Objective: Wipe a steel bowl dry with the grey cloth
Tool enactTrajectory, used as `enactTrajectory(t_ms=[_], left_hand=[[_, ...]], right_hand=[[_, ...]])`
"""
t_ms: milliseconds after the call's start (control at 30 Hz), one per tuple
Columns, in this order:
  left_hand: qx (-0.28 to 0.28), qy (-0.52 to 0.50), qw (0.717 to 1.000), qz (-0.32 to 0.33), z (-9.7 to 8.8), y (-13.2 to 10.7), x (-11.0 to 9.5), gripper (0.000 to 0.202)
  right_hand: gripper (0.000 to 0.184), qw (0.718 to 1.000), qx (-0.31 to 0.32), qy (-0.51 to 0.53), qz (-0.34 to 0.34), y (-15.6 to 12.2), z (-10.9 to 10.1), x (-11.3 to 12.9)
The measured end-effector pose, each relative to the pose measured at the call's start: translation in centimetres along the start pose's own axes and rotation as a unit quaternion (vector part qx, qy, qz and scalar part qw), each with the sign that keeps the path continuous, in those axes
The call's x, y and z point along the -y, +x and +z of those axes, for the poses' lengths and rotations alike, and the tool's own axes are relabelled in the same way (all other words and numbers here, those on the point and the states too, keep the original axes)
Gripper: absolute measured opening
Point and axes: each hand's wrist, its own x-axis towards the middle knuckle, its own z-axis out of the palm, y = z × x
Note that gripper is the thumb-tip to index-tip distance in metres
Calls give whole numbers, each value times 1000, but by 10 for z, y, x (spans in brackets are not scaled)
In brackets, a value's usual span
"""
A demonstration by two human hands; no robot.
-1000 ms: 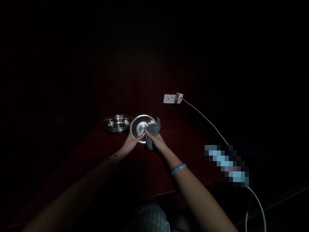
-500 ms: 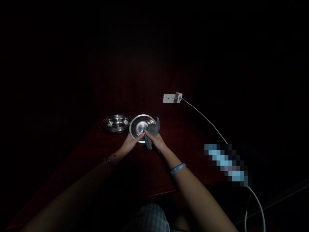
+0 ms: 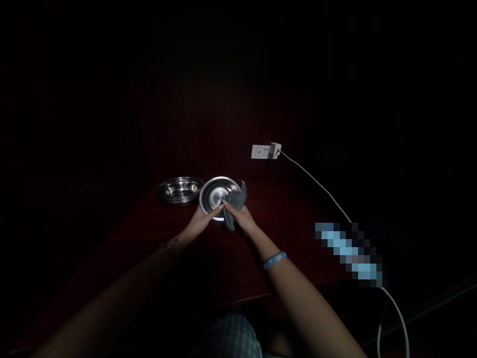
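A shiny metal bowl point(image 3: 213, 191) is tilted toward me above the dark red table, held between both hands. My left hand point(image 3: 203, 219) grips its lower left rim, thumb on the inside and the other fingers hidden behind. On the right side, my right hand point(image 3: 242, 217) is closed on a grey cloth point(image 3: 236, 200), which it presses over the bowl's right rim and inner wall. The thumbs nearly meet near the bowl's lower middle. Just left of the held bowl, several metal bowls point(image 3: 181, 190) sit stacked on the table.
Behind the table point(image 3: 246, 278), a white wall socket point(image 3: 260, 151) holds a charger plug point(image 3: 275, 149). Its white cable point(image 3: 316, 177) runs down to the right, past a pixelated bluish object point(image 3: 348, 253) at the table's right. Checked cloth point(image 3: 234, 338) covers my lap below the front edge.
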Motion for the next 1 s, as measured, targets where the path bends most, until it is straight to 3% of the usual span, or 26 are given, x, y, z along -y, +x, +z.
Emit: enactTrajectory(t_ms=[633,1000], left_hand=[[6,16,1000,-7,-1,-1,-1,79],[7,6,1000,0,-2,0,4,79]], right_hand=[[55,1000,3,-2,-8,-4,3,6],[61,1000,-4,-14,1,3,0,-3]])
